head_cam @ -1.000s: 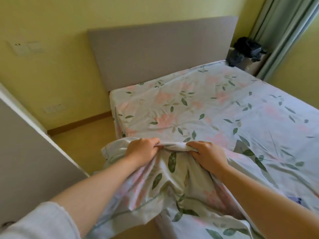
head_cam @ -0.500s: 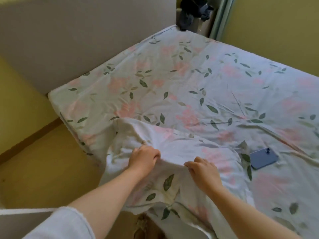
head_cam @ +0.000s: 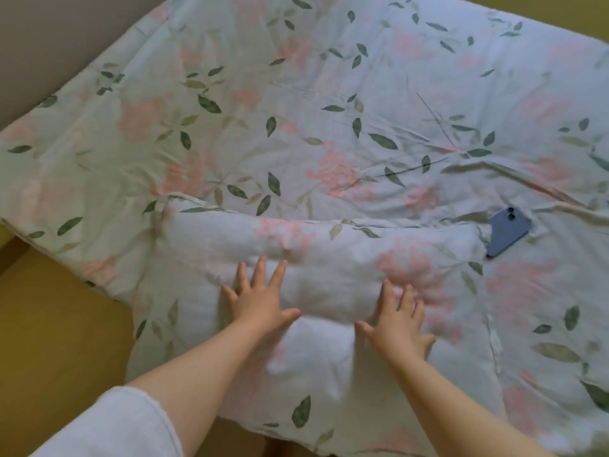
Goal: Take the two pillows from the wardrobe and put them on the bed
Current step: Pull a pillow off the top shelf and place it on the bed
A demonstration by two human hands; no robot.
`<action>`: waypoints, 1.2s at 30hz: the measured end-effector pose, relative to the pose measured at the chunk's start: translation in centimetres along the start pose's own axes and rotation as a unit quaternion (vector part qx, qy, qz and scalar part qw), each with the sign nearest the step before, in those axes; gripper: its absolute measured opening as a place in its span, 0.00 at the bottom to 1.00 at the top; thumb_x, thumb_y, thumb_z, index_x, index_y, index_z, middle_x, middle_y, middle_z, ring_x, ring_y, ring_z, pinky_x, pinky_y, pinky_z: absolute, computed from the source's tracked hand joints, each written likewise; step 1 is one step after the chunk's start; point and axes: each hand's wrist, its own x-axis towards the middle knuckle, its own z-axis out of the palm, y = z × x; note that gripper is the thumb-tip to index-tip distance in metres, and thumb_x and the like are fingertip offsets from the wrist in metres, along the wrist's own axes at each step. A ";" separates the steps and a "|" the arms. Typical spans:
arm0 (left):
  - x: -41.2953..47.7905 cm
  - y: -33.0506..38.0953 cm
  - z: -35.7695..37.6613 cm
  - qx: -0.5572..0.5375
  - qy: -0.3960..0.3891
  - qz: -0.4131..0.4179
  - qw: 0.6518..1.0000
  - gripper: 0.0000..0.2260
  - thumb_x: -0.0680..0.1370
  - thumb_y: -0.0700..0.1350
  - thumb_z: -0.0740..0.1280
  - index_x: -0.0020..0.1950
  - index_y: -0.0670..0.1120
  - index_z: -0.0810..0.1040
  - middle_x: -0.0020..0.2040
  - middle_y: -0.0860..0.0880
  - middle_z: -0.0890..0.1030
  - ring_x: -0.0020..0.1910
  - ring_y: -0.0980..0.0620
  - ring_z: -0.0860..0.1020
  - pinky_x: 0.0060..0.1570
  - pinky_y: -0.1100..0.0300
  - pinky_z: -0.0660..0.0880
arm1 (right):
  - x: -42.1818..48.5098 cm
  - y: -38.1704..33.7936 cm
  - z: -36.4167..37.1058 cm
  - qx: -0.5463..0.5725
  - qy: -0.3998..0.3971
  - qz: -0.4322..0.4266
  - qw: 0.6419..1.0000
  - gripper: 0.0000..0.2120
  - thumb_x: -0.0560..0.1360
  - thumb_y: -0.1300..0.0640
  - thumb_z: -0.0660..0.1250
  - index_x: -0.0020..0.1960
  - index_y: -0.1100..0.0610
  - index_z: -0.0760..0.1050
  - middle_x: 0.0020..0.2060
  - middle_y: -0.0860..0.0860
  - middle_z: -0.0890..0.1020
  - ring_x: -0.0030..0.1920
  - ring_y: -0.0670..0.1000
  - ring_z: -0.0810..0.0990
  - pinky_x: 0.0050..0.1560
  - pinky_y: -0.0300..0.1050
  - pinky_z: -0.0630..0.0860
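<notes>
A pillow [head_cam: 329, 255] in a pale floral case with pink blossoms and green leaves lies flat on the near side of the bed [head_cam: 296, 110], whose sheet has the same print. My left hand [head_cam: 260, 298] presses on the pillow's middle with fingers spread. My right hand [head_cam: 398, 321] lies flat on it too, a little to the right, fingers straight. The pillow's near edge hangs slightly past the bed's side. Only one pillow is in view.
A blue phone [head_cam: 507, 230] lies face down on the sheet just right of the pillow's far corner. The grey headboard [head_cam: 49, 34] fills the top left. Yellow-brown floor [head_cam: 49, 324] shows at lower left.
Both hands gripped the pillow's edge and carried it onto the bed; now they have let go and lie flat on it. The view has tilted down over the bed.
</notes>
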 end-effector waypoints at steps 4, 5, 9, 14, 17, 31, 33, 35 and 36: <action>2.1 0.5 2.5 0.019 0.011 -0.015 1.000 0.40 0.71 0.65 0.63 0.74 0.61 0.43 0.78 0.52 0.42 0.76 0.40 0.38 0.69 0.33 0.46 | 2.0 0.4 2.0 -0.040 -0.008 -0.015 0.999 0.41 0.73 0.40 0.63 0.74 0.44 0.39 0.76 0.51 0.40 0.75 0.58 0.42 0.66 0.67 0.58; 2.5 0.7 3.2 0.026 0.030 -0.019 0.999 0.39 0.71 0.65 0.63 0.74 0.61 0.44 0.78 0.52 0.44 0.76 0.41 0.40 0.69 0.33 0.46 | 2.4 0.4 2.5 -0.044 -0.005 -0.018 0.999 0.41 0.73 0.40 0.62 0.74 0.44 0.39 0.76 0.51 0.41 0.75 0.58 0.42 0.66 0.67 0.58; 2.5 0.8 4.9 0.019 0.112 -0.018 0.993 0.33 0.73 0.63 0.61 0.74 0.62 0.50 0.77 0.54 0.53 0.77 0.46 0.45 0.71 0.37 0.45 | 3.2 1.0 4.2 -0.063 0.016 -0.026 0.998 0.36 0.75 0.41 0.58 0.74 0.45 0.40 0.76 0.50 0.44 0.75 0.57 0.43 0.65 0.68 0.57; 1.4 -1.0 6.1 -0.166 0.215 -0.207 0.940 0.38 0.66 0.66 0.67 0.72 0.61 0.56 0.76 0.49 0.52 0.76 0.47 0.48 0.70 0.36 0.45 | 2.6 2.1 4.5 -0.028 0.031 -0.013 0.999 0.38 0.75 0.41 0.59 0.75 0.48 0.39 0.76 0.49 0.44 0.76 0.51 0.44 0.68 0.64 0.56; 1.6 -1.0 6.4 -0.189 0.165 -0.251 0.935 0.44 0.65 0.67 0.68 0.74 0.60 0.50 0.77 0.46 0.44 0.76 0.42 0.44 0.69 0.35 0.47 | 2.6 2.0 4.8 -0.010 0.043 0.000 0.999 0.40 0.73 0.42 0.63 0.75 0.52 0.42 0.76 0.51 0.47 0.76 0.51 0.47 0.68 0.62 0.58; 2.3 -2.6 5.5 -0.119 0.208 -0.155 0.958 0.09 0.78 0.39 0.59 0.56 0.39 0.74 0.55 0.36 0.77 0.54 0.36 0.74 0.45 0.49 0.67 | 4.5 2.9 6.0 -0.067 0.190 -0.142 0.969 0.07 0.65 0.65 0.57 0.35 0.61 0.73 0.32 0.59 0.77 0.35 0.61 0.78 0.32 0.51 0.72; 1.7 -2.6 5.4 -0.154 0.246 -0.156 0.944 0.11 0.77 0.38 0.61 0.58 0.39 0.75 0.55 0.35 0.77 0.56 0.36 0.72 0.51 0.47 0.68 | 4.5 3.0 5.7 -0.024 0.149 -0.119 0.981 0.06 0.71 0.65 0.59 0.42 0.62 0.75 0.40 0.61 0.79 0.45 0.63 0.77 0.41 0.53 0.70; 1.0 -2.9 5.0 -0.194 0.284 -0.156 0.926 0.11 0.76 0.37 0.62 0.57 0.39 0.76 0.56 0.34 0.76 0.57 0.36 0.71 0.54 0.47 0.67 | 4.1 3.1 5.0 0.005 0.151 -0.101 0.983 0.04 0.74 0.64 0.62 0.46 0.62 0.75 0.46 0.61 0.79 0.50 0.62 0.76 0.46 0.54 0.69; 0.8 -3.0 4.7 -0.225 0.297 -0.153 0.915 0.11 0.75 0.36 0.62 0.57 0.39 0.76 0.56 0.34 0.75 0.57 0.36 0.71 0.54 0.48 0.68 | 3.8 3.0 4.5 0.013 0.156 -0.094 0.983 0.05 0.75 0.62 0.61 0.47 0.62 0.74 0.48 0.60 0.78 0.52 0.61 0.75 0.48 0.54 0.68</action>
